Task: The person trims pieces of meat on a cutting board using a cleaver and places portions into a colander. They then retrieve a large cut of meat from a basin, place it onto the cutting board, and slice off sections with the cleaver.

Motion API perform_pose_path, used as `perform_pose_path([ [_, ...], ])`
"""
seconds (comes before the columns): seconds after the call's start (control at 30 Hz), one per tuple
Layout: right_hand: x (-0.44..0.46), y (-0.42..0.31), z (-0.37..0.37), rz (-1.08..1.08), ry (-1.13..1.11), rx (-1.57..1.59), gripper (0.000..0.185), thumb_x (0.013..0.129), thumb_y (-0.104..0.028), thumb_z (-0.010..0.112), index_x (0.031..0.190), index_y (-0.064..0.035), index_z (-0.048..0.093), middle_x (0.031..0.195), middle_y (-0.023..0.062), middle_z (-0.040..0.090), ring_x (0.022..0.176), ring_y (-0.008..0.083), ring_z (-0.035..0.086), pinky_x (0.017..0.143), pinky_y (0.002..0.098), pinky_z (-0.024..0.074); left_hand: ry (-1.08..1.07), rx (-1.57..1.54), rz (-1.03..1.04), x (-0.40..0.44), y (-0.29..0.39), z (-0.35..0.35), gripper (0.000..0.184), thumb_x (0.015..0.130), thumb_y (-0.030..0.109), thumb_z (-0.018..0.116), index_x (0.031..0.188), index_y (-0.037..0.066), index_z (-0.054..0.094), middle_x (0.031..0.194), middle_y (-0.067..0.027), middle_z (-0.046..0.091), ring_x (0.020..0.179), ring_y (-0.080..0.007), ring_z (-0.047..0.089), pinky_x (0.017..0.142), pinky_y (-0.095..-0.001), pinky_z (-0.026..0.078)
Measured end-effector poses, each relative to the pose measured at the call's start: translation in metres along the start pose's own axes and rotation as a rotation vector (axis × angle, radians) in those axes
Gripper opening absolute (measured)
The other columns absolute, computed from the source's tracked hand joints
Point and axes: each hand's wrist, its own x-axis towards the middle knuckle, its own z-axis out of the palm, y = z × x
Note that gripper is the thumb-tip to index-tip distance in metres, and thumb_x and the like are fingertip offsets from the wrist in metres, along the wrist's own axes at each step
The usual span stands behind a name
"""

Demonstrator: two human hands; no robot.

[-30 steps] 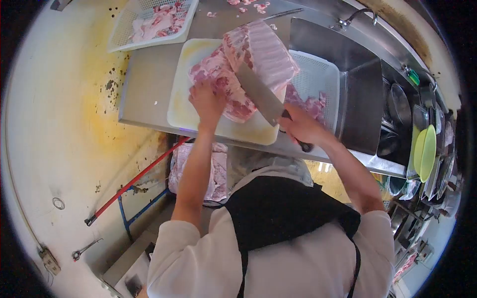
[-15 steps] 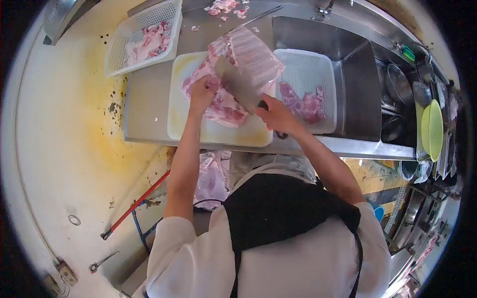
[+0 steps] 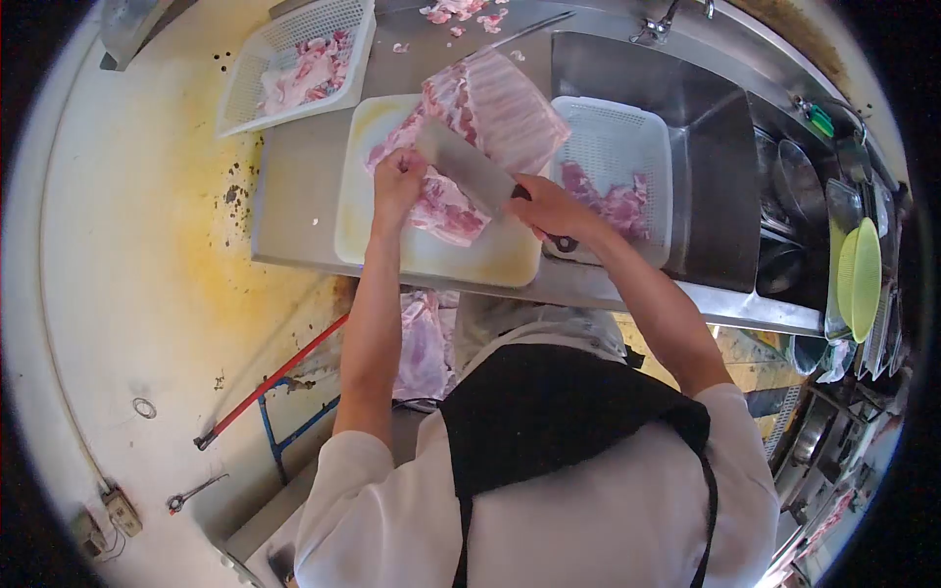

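Observation:
A large slab of raw ribs (image 3: 510,113) lies on the white cutting board (image 3: 358,230), partly opened along a cut. My right hand (image 3: 554,208) is wrapped round the dark handle of a broad cleaver (image 3: 461,167), whose blade lies across the meat, pointing up and left. On the left edge of the meat, my left hand (image 3: 399,186) has its fingers closed on the meat near the blade tip. The exact grip of the left fingertips is partly hidden.
A white basket with trimmings (image 3: 235,98) stands at the upper left. Another basket (image 3: 662,147) with meat pieces is right of the board, beside the sink (image 3: 720,186). A long thin rod (image 3: 529,29) and scraps lie behind. More meat (image 3: 421,353) is below the counter.
My left hand has gone from spread on the meat to fingers closed at its edge. The cleaver has shifted slightly up and left relative to the board.

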Motion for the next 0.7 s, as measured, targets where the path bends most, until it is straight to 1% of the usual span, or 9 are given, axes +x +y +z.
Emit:
perform_pose_path([
  [0.1,-0.007,0.004,-0.002,0.053,-0.043,0.034,0.026,0.094,-0.023,0.061,0.104,0.0003,0.054,0.062,0.0032,0.050,0.044,0.0111,0.051,0.040,0.0302,0.0391,0.048,0.089,0.043,-0.005,0.005,-0.002,0.004,0.087,0.001,0.062,0.088,0.003,0.066,0.071,-0.0027,0.062,0.057,-0.0086,0.055,0.050,-0.0266,0.041],
  [0.2,-0.051,-0.012,-0.018,0.191,-0.174,0.082,0.030,0.096,-0.022,0.061,0.111,0.0024,0.053,0.065,0.0015,0.049,0.045,0.0094,0.048,0.041,0.0275,0.0384,0.102,-0.076,0.053,0.000,0.002,-0.013,0.006,0.088,0.001,0.061,0.090,0.003,0.066,0.073,-0.0022,0.062,0.058,-0.0083,0.054,0.050,-0.0263,0.041],
  [0.3,-0.053,-0.001,-0.026,0.199,-0.213,0.142,0.032,0.096,-0.022,0.061,0.114,0.0029,0.053,0.065,0.0017,0.051,0.045,0.0092,0.048,0.041,0.0272,0.0384,0.070,-0.115,0.020,-0.004,0.009,-0.019,0.006,0.087,0.001,0.063,0.091,0.002,0.067,0.074,-0.0021,0.063,0.059,-0.0074,0.053,0.051,-0.0253,0.041],
  [0.4,-0.040,-0.016,-0.015,0.100,-0.159,0.129,0.031,0.096,-0.023,0.061,0.113,0.0018,0.053,0.066,0.0014,0.051,0.046,0.0093,0.048,0.042,0.0265,0.0383,0.096,-0.186,-0.039,-0.009,0.024,-0.010,0.007,0.088,0.001,0.062,0.093,0.002,0.067,0.076,-0.0021,0.063,0.058,-0.0065,0.051,0.051,-0.0241,0.040],
  [0.5,-0.027,-0.003,0.001,0.122,-0.102,0.151,0.029,0.096,-0.022,0.059,0.111,0.0009,0.053,0.065,0.0010,0.050,0.047,0.0093,0.049,0.043,0.0268,0.0390,0.075,-0.140,0.001,-0.002,0.016,-0.014,0.009,0.088,-0.001,0.061,0.094,0.002,0.067,0.078,-0.0021,0.063,0.059,-0.0064,0.051,0.051,-0.0230,0.040],
  [0.6,-0.063,0.008,-0.004,0.146,-0.212,-0.047,0.032,0.094,-0.023,0.058,0.115,0.0001,0.053,0.066,0.0010,0.050,0.047,0.0107,0.050,0.043,0.0299,0.0401,0.160,-0.261,0.015,-0.007,0.025,-0.020,0.009,0.088,-0.001,0.060,0.095,0.001,0.067,0.077,-0.0025,0.062,0.059,-0.0074,0.051,0.052,-0.0236,0.041],
  [0.7,-0.087,0.008,-0.004,0.295,-0.259,0.208,0.029,0.095,-0.023,0.058,0.112,0.0003,0.052,0.066,0.0018,0.051,0.047,0.0115,0.051,0.044,0.0301,0.0405,0.214,-0.651,0.121,0.001,0.033,-0.048,0.011,0.089,0.002,0.061,0.097,0.002,0.068,0.074,-0.0021,0.061,0.060,-0.0092,0.053,0.054,-0.0250,0.043],
])
